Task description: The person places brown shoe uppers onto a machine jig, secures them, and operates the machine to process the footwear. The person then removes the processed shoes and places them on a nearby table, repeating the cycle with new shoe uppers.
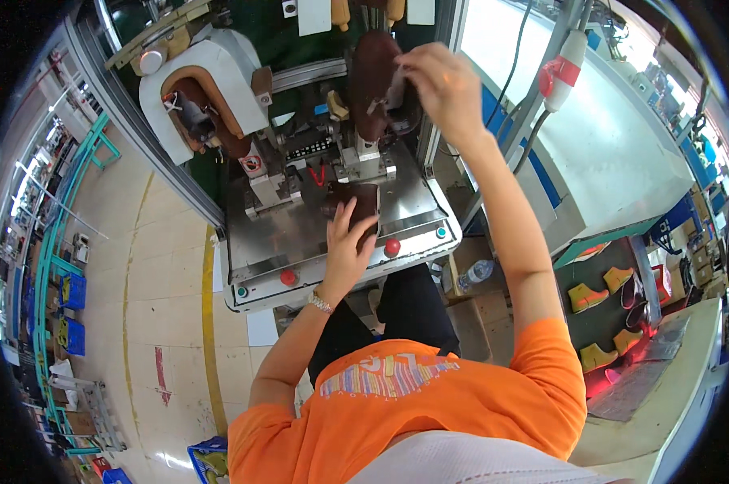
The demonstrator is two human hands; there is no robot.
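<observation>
My left hand (350,246) lies with its fingers spread over a dark brown leather-like piece (364,196) on the machine's metal table. My right hand (445,87) is raised at the right-hand station, thumb and forefinger pinched together at the edge of a brown shoe-shaped form (372,81). Something thin and greyish hangs by those fingertips; what exactly they pinch cannot be made out. In the left-hand station, a dark shoe upper (193,117) sits inside a white housing with a tan padded rim (223,101).
Red push buttons (392,247) and green ones (441,233) line the table's front edge. Small red-handled pliers (318,175) lie between the stations. A metal post (199,194) rises at left. On the right are a white machine (606,153) and a belt carrying yellow-orange shoe uppers (586,297).
</observation>
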